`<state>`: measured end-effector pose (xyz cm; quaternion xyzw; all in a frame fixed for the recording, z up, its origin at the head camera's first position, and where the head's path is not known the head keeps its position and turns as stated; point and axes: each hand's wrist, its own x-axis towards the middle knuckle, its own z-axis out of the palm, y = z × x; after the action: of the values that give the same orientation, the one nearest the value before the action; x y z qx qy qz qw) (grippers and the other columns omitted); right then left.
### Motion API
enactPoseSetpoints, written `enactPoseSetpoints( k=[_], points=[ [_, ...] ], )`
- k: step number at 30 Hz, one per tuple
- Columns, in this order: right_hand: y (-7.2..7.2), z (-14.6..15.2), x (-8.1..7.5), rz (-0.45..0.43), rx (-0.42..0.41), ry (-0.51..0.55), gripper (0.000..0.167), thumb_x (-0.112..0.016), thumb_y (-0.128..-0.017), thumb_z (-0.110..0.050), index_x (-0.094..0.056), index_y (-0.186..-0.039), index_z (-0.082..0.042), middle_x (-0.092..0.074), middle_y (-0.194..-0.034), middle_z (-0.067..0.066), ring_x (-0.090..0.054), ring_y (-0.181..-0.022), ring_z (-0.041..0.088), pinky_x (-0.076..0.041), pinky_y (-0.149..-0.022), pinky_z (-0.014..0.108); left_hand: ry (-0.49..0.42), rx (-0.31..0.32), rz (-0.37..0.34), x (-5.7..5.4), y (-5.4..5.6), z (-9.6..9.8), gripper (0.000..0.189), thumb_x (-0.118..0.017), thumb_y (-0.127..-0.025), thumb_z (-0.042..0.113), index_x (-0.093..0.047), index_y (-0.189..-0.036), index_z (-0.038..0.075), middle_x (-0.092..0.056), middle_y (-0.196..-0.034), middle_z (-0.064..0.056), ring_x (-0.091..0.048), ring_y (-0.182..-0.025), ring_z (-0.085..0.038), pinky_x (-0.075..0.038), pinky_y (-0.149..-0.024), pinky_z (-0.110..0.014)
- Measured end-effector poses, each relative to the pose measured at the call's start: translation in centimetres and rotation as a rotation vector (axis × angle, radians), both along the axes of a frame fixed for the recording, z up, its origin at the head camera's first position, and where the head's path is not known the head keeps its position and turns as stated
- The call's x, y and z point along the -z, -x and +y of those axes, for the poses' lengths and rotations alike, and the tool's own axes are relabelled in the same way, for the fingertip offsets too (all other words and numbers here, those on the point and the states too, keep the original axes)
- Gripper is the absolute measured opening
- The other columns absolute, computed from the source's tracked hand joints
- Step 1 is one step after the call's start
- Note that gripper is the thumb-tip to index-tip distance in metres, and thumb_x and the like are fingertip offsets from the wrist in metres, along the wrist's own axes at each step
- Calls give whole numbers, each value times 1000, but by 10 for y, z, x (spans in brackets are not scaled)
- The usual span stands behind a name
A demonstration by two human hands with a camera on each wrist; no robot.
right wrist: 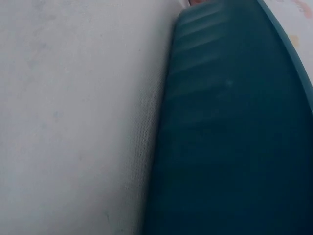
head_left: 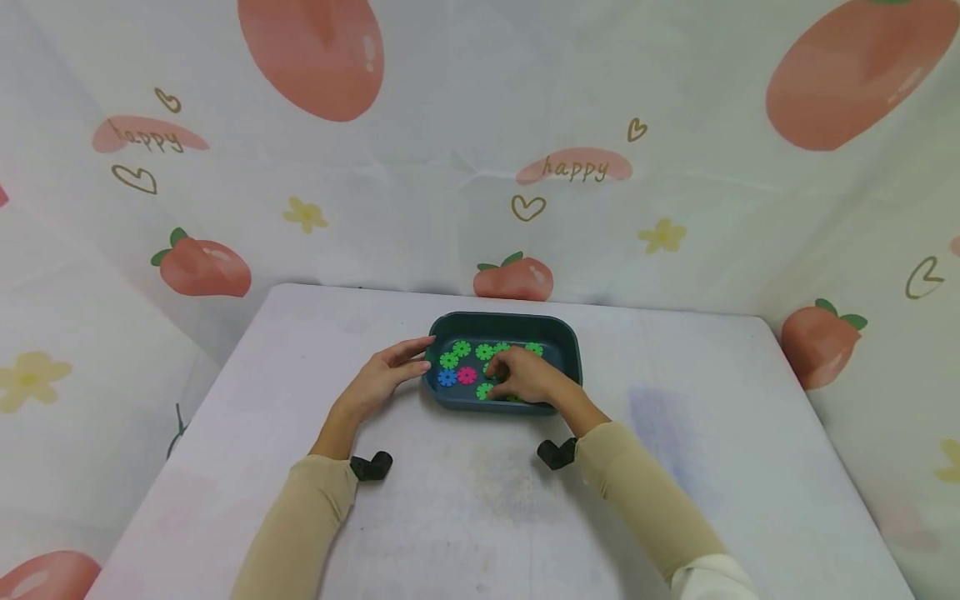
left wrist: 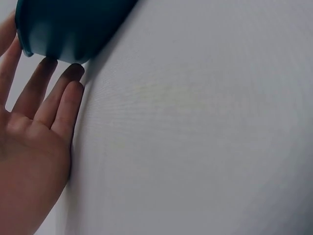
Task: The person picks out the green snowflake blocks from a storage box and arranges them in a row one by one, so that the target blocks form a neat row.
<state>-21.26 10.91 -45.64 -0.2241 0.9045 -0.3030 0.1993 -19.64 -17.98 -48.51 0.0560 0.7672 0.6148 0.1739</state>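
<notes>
A dark teal tray [head_left: 504, 408] lies on the table with flat, notched plastic discs in it. Several are green [head_left: 461, 348], one is blue [head_left: 447, 377] and one pink [head_left: 467, 375]. At the tray's left end, my left hand [head_left: 378, 379] rests its extended fingers and thumb on the rim and outer wall; the left wrist view shows its fingertips [left wrist: 74, 72] against that wall. My right hand [head_left: 528, 377] reaches over the front rim into the tray, thumb and fingers bent but apart among green discs, partly covering some. The right wrist view shows mostly the tray's outer wall [right wrist: 220, 122].
A white-covered table [head_left: 465, 517] spreads around the tray. Behind it hangs a white cloth backdrop [head_left: 420, 208] printed with red fruit, flowers and hearts. A small black device sits at each wrist, below the sleeve ends.
</notes>
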Motion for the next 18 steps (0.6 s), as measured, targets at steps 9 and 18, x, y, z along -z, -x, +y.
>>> enactPoseSetpoints(
  k=[9, 18],
  points=[
    [3, -4, 1, 14, -27, -23, 23, -87, -81, -18, -73, -97, -8, -75, -94, 3, -62, -87, 13, -56, -87, 33, -7, -1, -9, 1, -1, 0, 59, -72, -95, 38, -53, -149, 26, -45, -161, -4, -35, -154, -26, -25, -128, -52],
    [2, -6, 0, 21, -36, -23, 21, -87, -81, -16, -71, -92, -9, -71, -90, 2, -59, -83, 12, -54, -80, 28, 6, -9, -8, 1, -1, 1, 59, -73, -94, 41, -54, -148, 29, -46, -161, -2, -36, -153, -25, -26, -128, -52]
  ],
)
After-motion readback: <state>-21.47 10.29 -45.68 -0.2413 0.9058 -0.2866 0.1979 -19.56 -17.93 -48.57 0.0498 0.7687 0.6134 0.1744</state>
